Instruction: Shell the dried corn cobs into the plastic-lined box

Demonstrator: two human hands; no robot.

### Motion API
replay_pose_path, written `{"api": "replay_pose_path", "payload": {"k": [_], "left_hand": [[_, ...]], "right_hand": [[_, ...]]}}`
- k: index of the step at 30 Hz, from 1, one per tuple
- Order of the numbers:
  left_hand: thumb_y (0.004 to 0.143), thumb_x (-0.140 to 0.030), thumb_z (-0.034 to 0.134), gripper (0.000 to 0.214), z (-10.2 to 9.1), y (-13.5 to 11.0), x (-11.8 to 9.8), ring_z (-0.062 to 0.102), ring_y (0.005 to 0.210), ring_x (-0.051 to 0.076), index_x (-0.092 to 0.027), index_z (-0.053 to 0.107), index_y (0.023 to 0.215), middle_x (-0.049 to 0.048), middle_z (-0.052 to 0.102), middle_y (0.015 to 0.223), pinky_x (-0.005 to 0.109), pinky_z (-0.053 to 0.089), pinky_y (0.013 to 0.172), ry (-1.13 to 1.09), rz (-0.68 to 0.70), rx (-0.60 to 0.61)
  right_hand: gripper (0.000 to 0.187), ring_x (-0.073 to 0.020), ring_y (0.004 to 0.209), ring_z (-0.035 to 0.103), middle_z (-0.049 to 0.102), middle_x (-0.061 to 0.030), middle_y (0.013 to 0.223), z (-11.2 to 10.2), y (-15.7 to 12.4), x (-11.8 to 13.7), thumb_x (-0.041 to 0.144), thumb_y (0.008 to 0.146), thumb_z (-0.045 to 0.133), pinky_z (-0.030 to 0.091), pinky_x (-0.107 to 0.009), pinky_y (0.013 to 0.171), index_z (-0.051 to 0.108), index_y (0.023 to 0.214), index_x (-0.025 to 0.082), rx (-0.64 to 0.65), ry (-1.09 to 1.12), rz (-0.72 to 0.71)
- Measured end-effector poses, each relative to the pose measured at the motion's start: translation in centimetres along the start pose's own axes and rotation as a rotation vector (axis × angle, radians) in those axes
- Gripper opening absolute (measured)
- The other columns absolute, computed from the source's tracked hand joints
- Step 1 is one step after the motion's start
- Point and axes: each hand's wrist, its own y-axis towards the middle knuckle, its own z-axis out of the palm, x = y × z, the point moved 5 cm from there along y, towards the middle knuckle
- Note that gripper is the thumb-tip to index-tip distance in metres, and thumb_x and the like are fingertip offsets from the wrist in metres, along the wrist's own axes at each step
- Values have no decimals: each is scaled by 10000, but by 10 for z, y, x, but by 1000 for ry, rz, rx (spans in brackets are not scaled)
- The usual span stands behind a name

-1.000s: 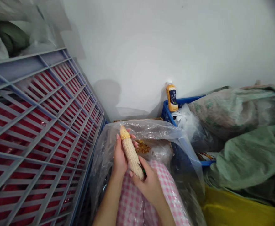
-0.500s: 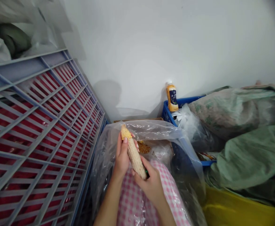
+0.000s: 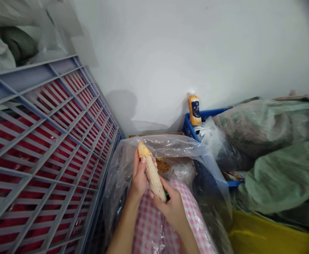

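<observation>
Sitting closest: pink checked cloth (image 3: 153, 225), kinda shiny, right below the forearms
Right hand (image 3: 170, 203): clamped around the low end of the cob, plus a little green-and-dark thing (image 3: 166, 195) tucked in by the fingers, mostly hidden so can't say what it is
Left hand (image 3: 140, 176): wrapped around the upper part, thumb on the near side
Corn cob (image 3: 153, 174): held up at a slant between both hands, over the open clear plastic bag (image 3: 167, 144); mostly bare and pale, with a yellow patch of kernels up near the tip
Loose kernels (image 3: 162, 165): golden pile down past the cob, inside the bag opening
Slatted crate (image 3: 61, 139): big greyish-purple one off to the left, red stuff showing through the gaps
Yellow thing (image 3: 270, 234): low on the right, no clue what
Green sack (image 3: 283, 180): slumped above that, beside a blue basket (image 3: 187, 125)
Orange bottle (image 3: 195, 109): white cap, dark label, leaning a bit at the basket's corner
Wall (image 3: 154, 63): plain white, shadows on it
</observation>
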Motion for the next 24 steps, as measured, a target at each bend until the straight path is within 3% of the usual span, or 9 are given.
{"api": "replay_pose_path", "payload": {"k": [5, 9, 13, 17, 19, 24], "left_hand": [[737, -380, 537, 456, -5, 3, -1, 610, 855, 193, -202, 510, 1155, 71, 624, 1049, 288, 486, 705, 51, 18, 31], [762, -373, 522, 437, -8, 6, -2, 610, 891, 195, -205, 530, 1165, 70, 607, 1134, 269, 480, 718, 141, 20, -41], [780, -442, 514, 414, -5, 10, -1, 628, 769, 182, -212, 545, 1123, 70, 637, 1056, 239, 470, 575, 180, -2, -157], [727, -514, 563, 377, -2, 13, 2, 582, 563, 145, -185, 587, 909, 31, 643, 744, 221, 420, 465, 220, -25, -231], [719, -514, 575, 364, -1, 13, 4, 542, 508, 128, -193, 574, 889, -2, 594, 635, 224, 418, 469, 242, -24, -240], [718, -419, 624, 418, -1, 12, 9, 574, 691, 135, -203, 532, 1064, 23, 618, 830, 219, 451, 629, 320, 47, -223]], "right_hand": [[433, -185, 786, 653, 681, -76, 972, -2, -1, -7, 205, 726, 581, 539, -264, 694, 574, 1150, 120, -105, -104, 10], [439, -191, 811, 646, 672, -84, 989, -2, -3, -11, 195, 739, 545, 531, -280, 707, 566, 1175, 144, -237, -299, -42], [413, -187, 780, 645, 672, -81, 940, 1, -5, -12, 201, 766, 520, 525, -272, 671, 573, 1175, 176, -325, -462, -112], [407, -186, 787, 639, 665, -75, 916, 3, -5, -13, 208, 789, 517, 522, -272, 682, 559, 1194, 192, -333, -520, -146], [412, -186, 791, 639, 664, -69, 920, 3, -5, -14, 206, 791, 519, 522, -270, 684, 551, 1201, 202, -316, -521, -150], [425, -181, 811, 645, 668, -65, 955, 2, -5, -16, 199, 780, 541, 524, -257, 693, 540, 1205, 182, -318, -491, -147]]}}
